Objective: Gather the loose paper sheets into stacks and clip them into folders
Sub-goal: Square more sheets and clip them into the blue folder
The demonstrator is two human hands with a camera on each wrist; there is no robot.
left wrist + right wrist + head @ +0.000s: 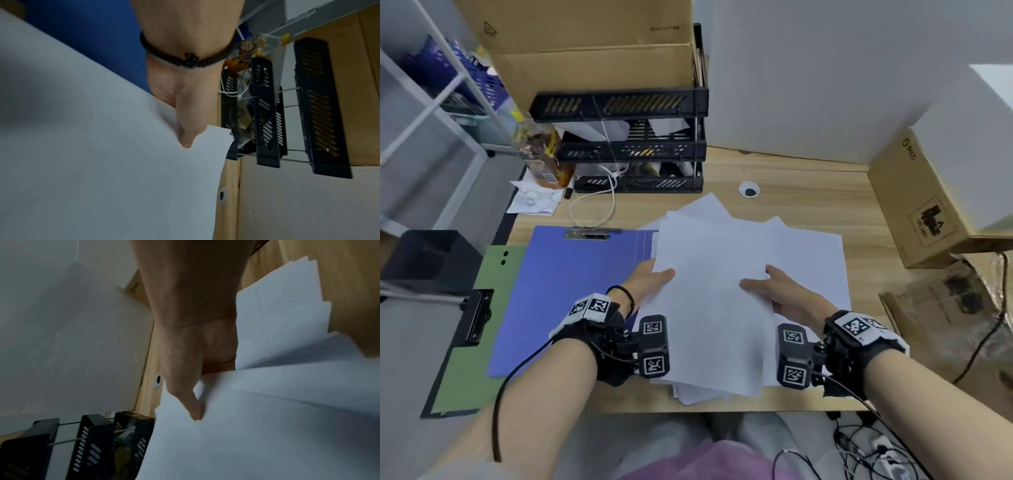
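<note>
A messy pile of loose white paper sheets (pixel 715 246) lies fanned out on the wooden desk (pixel 808 192). My left hand (pixel 657 279) pinches the left edge of the top sheets, thumb on top (pixel 186 129) and fingers hidden beneath the paper (pixel 102 162). My right hand (pixel 763 286) grips the same sheets from the right, thumb pressed on top (pixel 193 407), fingers hidden under the paper (pixel 257 434). Left of the pile lies an open blue folder (pixel 571 291) with a metal clip (pixel 589 233). It overlaps a green folder (pixel 469 342) with a black clip (pixel 477 317).
A black stacked tray organizer (pixel 633 147) stands at the back, with a large cardboard box (pixel 592 44) on top. A brown box (pixel 914 205) and a brown paper bag (pixel 945 308) sit at the right. A cable hole (pixel 749 189), a white cable (pixel 599 202) and a bottle (pixel 541 154) lie behind the folders.
</note>
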